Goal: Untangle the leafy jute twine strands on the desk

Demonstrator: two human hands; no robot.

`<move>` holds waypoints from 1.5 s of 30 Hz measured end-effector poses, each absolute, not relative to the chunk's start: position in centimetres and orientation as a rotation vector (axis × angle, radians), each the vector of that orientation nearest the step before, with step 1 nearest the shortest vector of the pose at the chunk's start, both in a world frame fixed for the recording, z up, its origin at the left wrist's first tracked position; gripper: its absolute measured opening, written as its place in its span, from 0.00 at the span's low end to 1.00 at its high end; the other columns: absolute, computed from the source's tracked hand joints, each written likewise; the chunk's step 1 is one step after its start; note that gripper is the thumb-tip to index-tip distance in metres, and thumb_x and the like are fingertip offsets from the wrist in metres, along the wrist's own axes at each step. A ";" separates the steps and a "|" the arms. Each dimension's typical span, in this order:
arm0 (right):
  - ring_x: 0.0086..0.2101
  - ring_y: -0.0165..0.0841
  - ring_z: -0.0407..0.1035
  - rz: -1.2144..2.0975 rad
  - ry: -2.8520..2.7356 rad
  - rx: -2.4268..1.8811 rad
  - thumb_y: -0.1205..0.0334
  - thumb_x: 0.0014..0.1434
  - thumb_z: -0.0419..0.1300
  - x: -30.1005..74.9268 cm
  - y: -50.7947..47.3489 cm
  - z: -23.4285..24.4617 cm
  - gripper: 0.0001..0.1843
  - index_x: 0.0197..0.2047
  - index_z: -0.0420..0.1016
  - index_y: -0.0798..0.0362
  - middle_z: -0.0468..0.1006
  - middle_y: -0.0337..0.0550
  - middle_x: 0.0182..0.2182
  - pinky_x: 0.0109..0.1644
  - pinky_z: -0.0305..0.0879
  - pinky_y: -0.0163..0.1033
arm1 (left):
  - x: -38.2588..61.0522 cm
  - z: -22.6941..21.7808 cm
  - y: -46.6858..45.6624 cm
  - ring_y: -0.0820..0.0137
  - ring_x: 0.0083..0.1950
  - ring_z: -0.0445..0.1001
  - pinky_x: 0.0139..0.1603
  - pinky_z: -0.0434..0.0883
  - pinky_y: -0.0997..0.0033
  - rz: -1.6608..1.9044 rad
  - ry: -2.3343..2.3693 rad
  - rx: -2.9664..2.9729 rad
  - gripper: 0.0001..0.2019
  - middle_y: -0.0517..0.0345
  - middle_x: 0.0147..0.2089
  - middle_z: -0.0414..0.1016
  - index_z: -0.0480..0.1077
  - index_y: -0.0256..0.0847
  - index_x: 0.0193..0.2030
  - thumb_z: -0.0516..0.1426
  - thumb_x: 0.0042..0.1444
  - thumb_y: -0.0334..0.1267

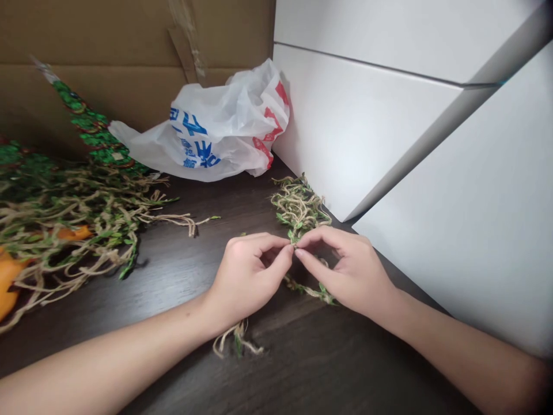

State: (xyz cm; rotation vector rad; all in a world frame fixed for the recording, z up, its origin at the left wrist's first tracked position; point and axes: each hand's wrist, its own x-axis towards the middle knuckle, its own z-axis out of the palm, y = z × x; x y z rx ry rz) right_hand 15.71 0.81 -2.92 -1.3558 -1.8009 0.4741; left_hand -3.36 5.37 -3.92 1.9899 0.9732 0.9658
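Note:
Thumb and forefinger of my left hand (254, 274) are pinched on a twine strand with small green leaves. My right hand (352, 271) pinches the same leafy twine (323, 293) right beside it, fingertips almost touching. The exact spot between the fingertips is too small to make out. Beyond my hands lies a tangled heap of leafy twine (300, 202). Under my left wrist, a short bundle of twine ends (237, 339) rests on the dark wooden table (207, 271).
A large pile of leafy twine (99, 213) covers the left side, with an orange object (8, 282) at its edge. Behind it stand a green tinsel cone (93, 127) and a white plastic bag (216, 127). A cardboard box (108, 34) and white panels (345, 115) border the table.

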 end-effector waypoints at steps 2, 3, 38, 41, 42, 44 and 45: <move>0.32 0.32 0.79 0.458 -1.793 -1.385 0.69 0.63 0.66 15.7 0.8 -2.9 0.05 0.38 0.80 0.49 0.85 0.37 0.32 0.39 0.75 0.37 | -3.4 -3.9 5.4 0.70 0.32 0.79 0.35 0.71 0.70 0.961 0.965 1.986 0.08 0.58 0.33 0.85 0.84 0.40 0.39 0.62 0.64 0.34; 0.32 0.33 0.80 0.443 -1.789 -1.389 0.68 0.63 0.66 15.7 0.7 -2.9 0.04 0.38 0.81 0.49 0.86 0.37 0.32 0.38 0.75 0.37 | -3.3 -3.9 5.4 0.70 0.31 0.79 0.35 0.71 0.70 0.959 0.960 1.983 0.08 0.58 0.32 0.84 0.84 0.40 0.38 0.62 0.64 0.34; 0.32 0.31 0.74 0.677 -1.861 -1.237 0.66 0.67 0.63 16.3 1.0 -3.0 0.06 0.36 0.77 0.50 0.81 0.39 0.31 0.38 0.70 0.37 | -3.4 -3.8 5.9 0.74 0.26 0.71 0.29 0.68 0.75 0.850 0.929 1.727 0.07 0.61 0.26 0.79 0.80 0.38 0.31 0.61 0.57 0.31; 0.33 0.32 0.75 0.760 -1.766 -1.231 0.64 0.68 0.63 16.1 1.0 -3.2 0.05 0.38 0.76 0.50 0.80 0.39 0.32 0.39 0.71 0.37 | -3.3 -3.9 6.1 0.75 0.25 0.69 0.28 0.67 0.75 0.848 0.938 1.646 0.07 0.62 0.25 0.77 0.78 0.37 0.29 0.60 0.56 0.31; 0.32 0.32 0.75 0.762 -1.789 -1.253 0.64 0.68 0.63 16.1 1.0 -3.2 0.04 0.38 0.76 0.50 0.80 0.39 0.32 0.39 0.70 0.37 | -3.3 -3.9 6.1 0.75 0.26 0.70 0.29 0.68 0.75 0.857 0.946 1.655 0.06 0.62 0.25 0.77 0.78 0.37 0.29 0.60 0.56 0.31; 0.31 0.32 0.72 0.714 -1.893 -1.330 0.66 0.67 0.62 16.1 1.1 -3.1 0.04 0.38 0.74 0.50 0.79 0.38 0.31 0.37 0.68 0.37 | -3.3 -4.0 6.0 0.74 0.27 0.71 0.30 0.67 0.75 0.874 0.949 1.732 0.06 0.61 0.26 0.78 0.78 0.37 0.29 0.60 0.55 0.31; 0.30 0.32 0.71 0.678 -1.949 -1.360 0.67 0.66 0.62 16.2 1.1 -3.1 0.05 0.37 0.73 0.50 0.78 0.38 0.30 0.35 0.67 0.38 | -3.3 -4.0 6.0 0.74 0.27 0.71 0.30 0.67 0.75 0.880 0.943 1.783 0.06 0.61 0.26 0.78 0.78 0.38 0.29 0.61 0.55 0.30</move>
